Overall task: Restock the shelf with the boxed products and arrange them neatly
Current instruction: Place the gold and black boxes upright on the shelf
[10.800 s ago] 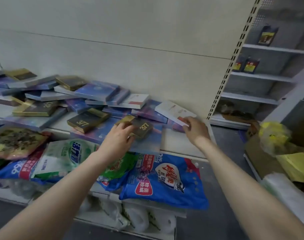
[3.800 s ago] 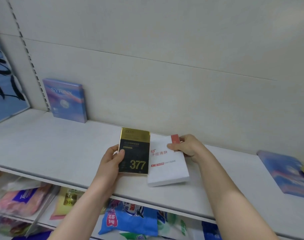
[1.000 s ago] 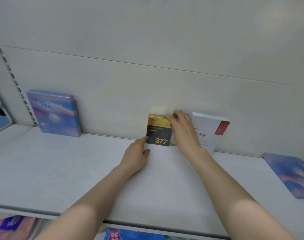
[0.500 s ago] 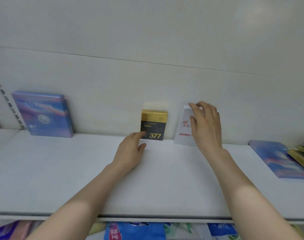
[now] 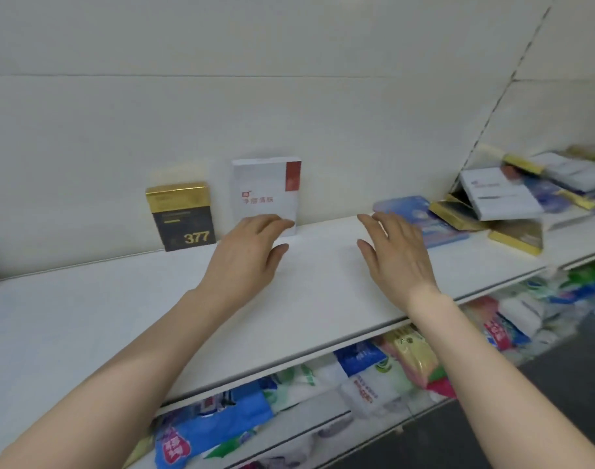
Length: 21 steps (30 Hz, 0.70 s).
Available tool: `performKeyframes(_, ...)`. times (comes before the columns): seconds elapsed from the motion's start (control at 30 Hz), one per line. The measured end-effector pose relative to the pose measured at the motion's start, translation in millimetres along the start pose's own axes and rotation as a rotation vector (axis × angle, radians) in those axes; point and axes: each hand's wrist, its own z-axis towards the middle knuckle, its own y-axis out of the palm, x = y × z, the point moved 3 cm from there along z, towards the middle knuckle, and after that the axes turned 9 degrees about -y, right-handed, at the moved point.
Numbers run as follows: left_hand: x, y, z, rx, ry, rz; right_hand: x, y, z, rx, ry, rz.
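White shelf bare between hands

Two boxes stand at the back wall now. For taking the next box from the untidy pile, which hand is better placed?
The right hand. It hovers open over the shelf, on the side of the pile, nearest the blue box lying flat. The left hand rests by the white box, away from the pile.
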Motion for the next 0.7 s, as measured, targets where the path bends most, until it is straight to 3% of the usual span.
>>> performKeyframes(0.1,48.7,32.2,14.2,-0.050,0.042,-0.035,56.4,-3.2,-39.8,-0.104,0.127,0.105)
performKeyframes(0.17,71.6,52.1,23.0,-0.092,0.045,-0.055,88.2,-4.5,-56.7,-0.083,0.175,0.151)
performKeyframes(0.43,186.2,169.9,100.2,-0.272,-0.004,-0.035,253.2,-10.7,-93.9,-0.214,0.277,0.115)
performKeyframes(0.63,208.1,236.3,131.0,-0.464,-0.051,0.144,323.9,-8.4,-77.2,-0.184,0.370,0.049)
performKeyframes(0.7,203.1,238.6,128.1,-0.450,-0.050,0.161,341.5,-3.2,-68.4,-0.218,0.473,0.073)
